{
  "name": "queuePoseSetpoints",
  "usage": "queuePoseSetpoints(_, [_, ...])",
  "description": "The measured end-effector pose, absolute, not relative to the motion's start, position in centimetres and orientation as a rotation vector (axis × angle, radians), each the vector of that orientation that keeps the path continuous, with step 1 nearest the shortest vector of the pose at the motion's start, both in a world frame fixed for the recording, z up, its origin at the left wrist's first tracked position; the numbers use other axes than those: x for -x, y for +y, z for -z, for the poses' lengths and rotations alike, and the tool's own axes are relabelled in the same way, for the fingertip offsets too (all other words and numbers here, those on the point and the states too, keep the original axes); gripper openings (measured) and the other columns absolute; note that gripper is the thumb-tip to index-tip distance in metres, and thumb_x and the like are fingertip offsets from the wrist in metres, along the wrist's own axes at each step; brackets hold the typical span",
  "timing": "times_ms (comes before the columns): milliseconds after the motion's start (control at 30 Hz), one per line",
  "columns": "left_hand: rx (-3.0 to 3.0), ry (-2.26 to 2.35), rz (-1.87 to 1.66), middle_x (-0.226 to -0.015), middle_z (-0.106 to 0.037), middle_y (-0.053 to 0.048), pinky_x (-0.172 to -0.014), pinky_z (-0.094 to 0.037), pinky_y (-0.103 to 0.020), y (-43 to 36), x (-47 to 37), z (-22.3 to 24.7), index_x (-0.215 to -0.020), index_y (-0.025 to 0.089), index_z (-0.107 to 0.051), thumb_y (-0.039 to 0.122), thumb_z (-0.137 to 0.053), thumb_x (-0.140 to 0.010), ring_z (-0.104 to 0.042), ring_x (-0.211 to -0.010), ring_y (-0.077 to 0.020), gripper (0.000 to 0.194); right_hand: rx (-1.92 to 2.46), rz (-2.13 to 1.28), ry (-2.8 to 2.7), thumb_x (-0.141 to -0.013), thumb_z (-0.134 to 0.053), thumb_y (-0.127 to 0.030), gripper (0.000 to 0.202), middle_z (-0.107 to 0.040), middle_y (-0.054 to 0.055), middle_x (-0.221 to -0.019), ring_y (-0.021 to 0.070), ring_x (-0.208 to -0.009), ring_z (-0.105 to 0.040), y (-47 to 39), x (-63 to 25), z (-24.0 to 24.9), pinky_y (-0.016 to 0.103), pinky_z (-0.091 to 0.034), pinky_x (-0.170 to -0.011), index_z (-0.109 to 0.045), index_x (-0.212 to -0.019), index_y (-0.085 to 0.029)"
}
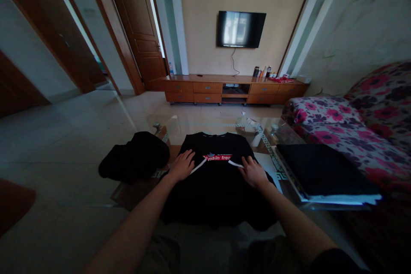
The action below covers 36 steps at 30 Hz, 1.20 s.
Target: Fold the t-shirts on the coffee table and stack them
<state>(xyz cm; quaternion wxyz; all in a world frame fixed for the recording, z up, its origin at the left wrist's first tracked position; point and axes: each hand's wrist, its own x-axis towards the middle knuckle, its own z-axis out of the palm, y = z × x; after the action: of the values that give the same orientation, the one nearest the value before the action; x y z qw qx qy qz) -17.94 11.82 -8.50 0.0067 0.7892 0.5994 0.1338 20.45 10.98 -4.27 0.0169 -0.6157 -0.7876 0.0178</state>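
Note:
A black T-shirt (218,192) lies spread on a glass table, its neckline away from me. Across its chest runs a red print (218,158) with white letters, and a white strip slants in from each side towards it. My left hand (183,165) rests palm down on the shirt's left part, fingers stretched out beside one strip. On the right part, my right hand (253,172) lies on the fabric with its fingers slightly bent and apart, touching the end of the other strip. Whether fabric is caught under the fingertips is hidden.
Left of the shirt sits a bunched black garment (135,156). A stack of folded clothes (327,173), black on top, lies at the right edge of the glass table (180,123). A flowered sofa (334,115) stands right, a low wooden cabinet (205,87) beyond.

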Motion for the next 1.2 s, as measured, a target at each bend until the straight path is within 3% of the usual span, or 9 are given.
queuePoseSetpoints(67, [-2.477, 1.874, -0.416, -0.160, -0.040, -0.009, -0.121, -0.028, -0.044, 11.8, 18.0, 8.6, -0.149, 0.020, -0.047, 0.040, -0.036, -0.102, -0.037, -0.147, -0.0263, 0.053, 1.849, -0.263, -2.411, -0.102, -0.039, -0.048, 0.050, -0.054, 0.014, -0.135, 0.0286, -0.123, -0.053, 11.7, -21.5, 3.6, 0.040, -0.040, -0.102, -0.052, -0.143, -0.022])
queuePoseSetpoints(167, [-2.482, 1.871, -0.416, -0.160, -0.040, -0.010, -0.121, -0.028, -0.045, 11.8, 17.9, 8.6, -0.149, 0.020, -0.047, 0.040, -0.035, -0.102, -0.038, -0.146, -0.0265, 0.053, 1.774, -0.474, -2.231, -0.098, -0.039, -0.026, 0.037, -0.059, 0.009, -0.124, 0.0212, -0.117, -0.057, 13.0, -24.7, 2.4, 0.032, -0.041, -0.102, -0.061, -0.127, -0.023])
queuePoseSetpoints(300, [-2.485, 1.863, -0.429, -0.160, -0.040, -0.011, -0.121, -0.029, -0.044, 11.9, 17.9, 8.6, -0.149, 0.018, -0.048, 0.041, -0.036, -0.101, -0.039, -0.146, -0.0265, 0.054, 1.932, -0.607, -2.113, -0.071, -0.062, -0.014, 0.057, -0.055, 0.012, -0.120, 0.0239, -0.112, -0.058, 12.8, -29.3, 2.9, 0.032, -0.045, -0.095, -0.054, -0.127, -0.019])
queuePoseSetpoints(367, [-2.481, 1.867, -0.435, -0.160, -0.040, -0.011, -0.121, -0.029, -0.044, 11.9, 17.9, 8.6, -0.148, 0.018, -0.048, 0.041, -0.036, -0.101, -0.038, -0.146, -0.0269, 0.054, 2.004, -0.646, -2.124, -0.065, -0.066, -0.014, 0.061, -0.053, 0.012, -0.119, 0.0247, -0.109, -0.058, 12.1, -30.6, 3.9, 0.033, -0.045, -0.093, -0.053, -0.124, -0.019])
queuePoseSetpoints(633, [-2.473, 1.870, -0.444, -0.160, -0.039, -0.010, -0.121, -0.028, -0.044, 12.0, 18.1, 8.9, -0.149, 0.019, -0.048, 0.041, -0.036, -0.101, -0.038, -0.146, -0.0263, 0.054, 1.734, -0.449, -2.301, -0.068, -0.057, -0.005, 0.037, -0.058, 0.002, -0.088, 0.0158, -0.081, -0.057, 12.5, -31.8, 5.2, 0.024, -0.040, -0.077, -0.059, -0.102, -0.021])
queuePoseSetpoints(1067, [-2.457, 1.863, -0.465, -0.160, -0.040, -0.011, -0.121, -0.028, -0.047, 12.0, 18.1, 8.9, -0.148, 0.018, -0.048, 0.042, -0.036, -0.101, -0.038, -0.146, -0.0278, 0.055, 1.661, -0.483, -2.441, -0.063, -0.059, -0.003, 0.035, -0.063, 0.005, -0.098, 0.0175, -0.089, -0.060, 12.5, -31.9, 4.4, 0.024, -0.044, -0.082, -0.066, -0.093, -0.019])
queuePoseSetpoints(1200, [-2.459, 1.877, -0.443, -0.160, -0.040, -0.011, -0.121, -0.028, -0.047, 11.9, 17.9, 8.7, -0.148, 0.018, -0.047, 0.042, -0.035, -0.101, -0.038, -0.146, -0.0276, 0.055, 1.721, -0.487, -2.458, -0.066, -0.060, -0.004, 0.041, -0.063, 0.006, -0.102, 0.0184, -0.092, -0.061, 12.3, -31.6, 4.2, 0.025, -0.043, -0.085, -0.068, -0.102, -0.020])
